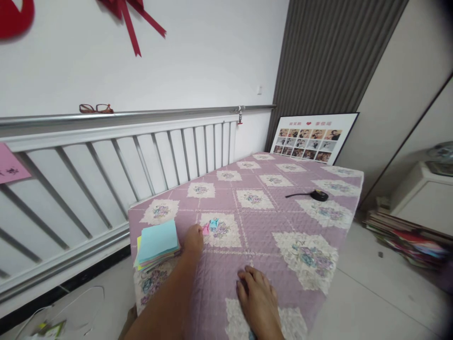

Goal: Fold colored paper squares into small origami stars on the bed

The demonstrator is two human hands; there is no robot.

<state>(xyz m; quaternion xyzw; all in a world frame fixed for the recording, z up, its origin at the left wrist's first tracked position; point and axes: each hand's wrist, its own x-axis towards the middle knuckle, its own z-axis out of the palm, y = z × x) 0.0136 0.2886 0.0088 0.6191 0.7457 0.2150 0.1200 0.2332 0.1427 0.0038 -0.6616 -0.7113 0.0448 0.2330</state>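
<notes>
Mauve cloth (pixel 262 226) with cream floral diamonds spreads beside a white radiator (pixel 109 165). On one diamond sit a small pink folded paper (pixel 206 230) and, just beside it, a light-blue folded paper (pixel 214 224), boxy and creased. The left hand (pixel 194 239) curls its fingers against the pink one; whether they grip it, I cannot tell. The right hand (pixel 260 298) rests palm-down, fingers loosely extended.

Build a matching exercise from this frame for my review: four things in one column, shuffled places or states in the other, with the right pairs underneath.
1. Paper stack
2. Glasses
3. Right hand
4. Small pink folded paper

A. Palm down on the floral cloth
B. Right beside the left hand
C. Light blue on top
D. On the metal pipe

Pairs: 1-C, 2-D, 3-A, 4-B
</notes>
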